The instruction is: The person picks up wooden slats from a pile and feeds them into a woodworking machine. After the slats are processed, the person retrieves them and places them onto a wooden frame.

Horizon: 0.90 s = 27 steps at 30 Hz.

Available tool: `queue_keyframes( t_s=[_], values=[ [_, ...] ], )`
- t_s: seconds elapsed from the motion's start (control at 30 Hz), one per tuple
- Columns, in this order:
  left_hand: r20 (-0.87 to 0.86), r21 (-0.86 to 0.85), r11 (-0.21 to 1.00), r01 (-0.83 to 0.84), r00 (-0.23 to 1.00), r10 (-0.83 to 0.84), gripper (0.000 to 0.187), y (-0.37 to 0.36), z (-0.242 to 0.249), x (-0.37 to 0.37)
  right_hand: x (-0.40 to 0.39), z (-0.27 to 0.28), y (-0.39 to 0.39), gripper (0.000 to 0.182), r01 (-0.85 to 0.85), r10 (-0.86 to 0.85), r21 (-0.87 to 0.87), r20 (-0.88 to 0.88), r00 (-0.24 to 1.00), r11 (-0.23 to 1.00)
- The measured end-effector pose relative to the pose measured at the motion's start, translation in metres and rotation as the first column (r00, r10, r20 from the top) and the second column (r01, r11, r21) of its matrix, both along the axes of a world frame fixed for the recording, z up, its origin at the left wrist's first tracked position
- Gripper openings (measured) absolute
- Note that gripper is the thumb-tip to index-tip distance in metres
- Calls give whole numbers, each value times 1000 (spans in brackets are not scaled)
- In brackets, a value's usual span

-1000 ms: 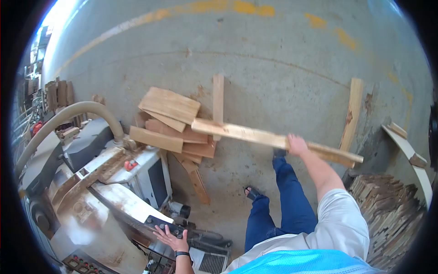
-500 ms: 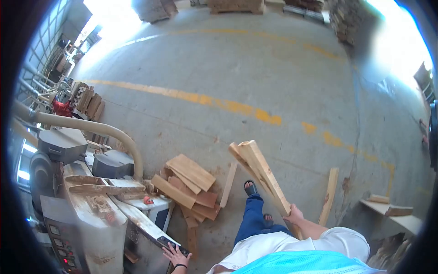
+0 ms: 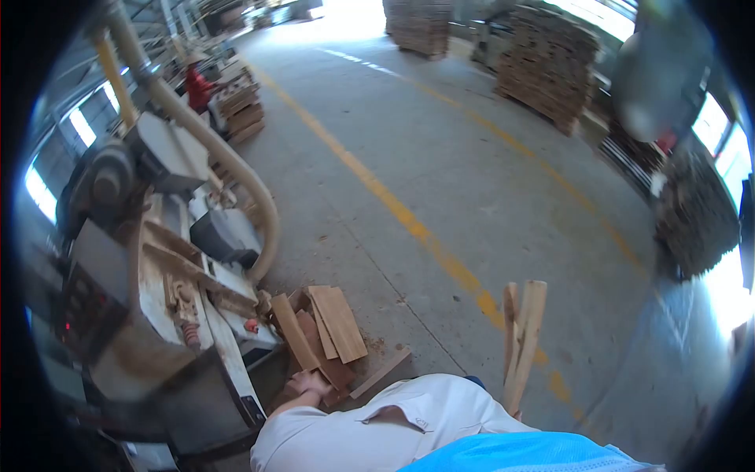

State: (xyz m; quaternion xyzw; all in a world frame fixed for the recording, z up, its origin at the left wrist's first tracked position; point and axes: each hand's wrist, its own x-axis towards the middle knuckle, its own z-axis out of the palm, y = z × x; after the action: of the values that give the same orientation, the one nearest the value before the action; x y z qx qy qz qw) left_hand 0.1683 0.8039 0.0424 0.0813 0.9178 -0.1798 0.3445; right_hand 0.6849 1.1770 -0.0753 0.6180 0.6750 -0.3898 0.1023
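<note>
On the left, my left hand point(image 3: 309, 384) reaches down to the loose pile of wood beside the machine. It is right at the lower end of a light wooden board point(image 3: 296, 333); its fingers are blurred, and I cannot tell whether they grip. Other flat boards point(image 3: 338, 324) lie overlapped around it, and a narrow strip point(image 3: 381, 373) rests on the floor nearby. My right hand point(image 3: 517, 414), mostly hidden behind my shirt, is closed around long wooden pieces point(image 3: 525, 346) that stand nearly upright at my right side.
A woodworking machine point(image 3: 169, 315) with a thick hose point(image 3: 255, 189) stands close on my left. Farther back, a person in red point(image 3: 198, 88) is beside stacked wood point(image 3: 238, 108). Tall wood stacks point(image 3: 546, 67) line the far right. Yellow lines point(image 3: 377, 200) cross the concrete floor.
My view has swung left. My left hand has left the machine's edge and gone down to the board pile. The pieces in my right hand are now more upright, close to my side.
</note>
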Motion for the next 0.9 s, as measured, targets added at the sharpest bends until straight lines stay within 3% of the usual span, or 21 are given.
queue_keyframes(
  t_s=[0.07,0.1,0.17,0.27,0.33,0.4,0.47,0.53,0.57,0.63,0.7,0.8,0.9],
  values=[
    [44,306,951,41,997,-57,79,45,-129,-32,-22,-7,54,85,-59,60,20,-37,998,998],
    [123,443,896,-44,992,-12,77,89,-139,-41,-34,-10,81,85,-82,84,32,-55,995,996],
    [326,735,612,-292,944,58,80,156,-180,-59,-54,-11,137,84,-113,118,56,-87,989,992],
    [342,783,523,-336,936,89,76,239,-180,-69,-72,-20,221,84,-127,138,90,-129,982,988],
    [360,750,547,-370,924,132,76,273,-179,-71,-91,-22,280,84,-121,139,113,-169,976,986],
    [306,654,681,-330,938,160,74,278,-202,-69,-113,-23,313,83,-102,122,108,-205,971,989],
    [396,487,793,-367,902,174,73,288,-204,-65,-145,-27,363,83,-98,126,123,-244,962,988],
    [348,434,828,-356,914,210,73,291,-219,-53,-179,-35,404,83,-93,126,129,-279,952,987],
    [356,427,824,-372,907,225,73,301,-214,-51,-192,-41,422,83,-92,125,127,-288,949,988],
    [471,389,773,-502,829,301,75,312,-199,-42,-206,-105,463,82,-90,124,119,-309,943,989],
    [494,361,757,-544,800,340,73,329,-200,-36,-293,-11,485,76,-146,168,108,-243,955,983],
    [505,362,720,-592,774,382,70,365,-217,-78,-378,0,533,72,-227,245,126,-150,958,966],
    [463,426,669,-609,782,416,68,403,-228,-168,-472,10,566,73,-327,341,155,-68,938,932]
  ],
)
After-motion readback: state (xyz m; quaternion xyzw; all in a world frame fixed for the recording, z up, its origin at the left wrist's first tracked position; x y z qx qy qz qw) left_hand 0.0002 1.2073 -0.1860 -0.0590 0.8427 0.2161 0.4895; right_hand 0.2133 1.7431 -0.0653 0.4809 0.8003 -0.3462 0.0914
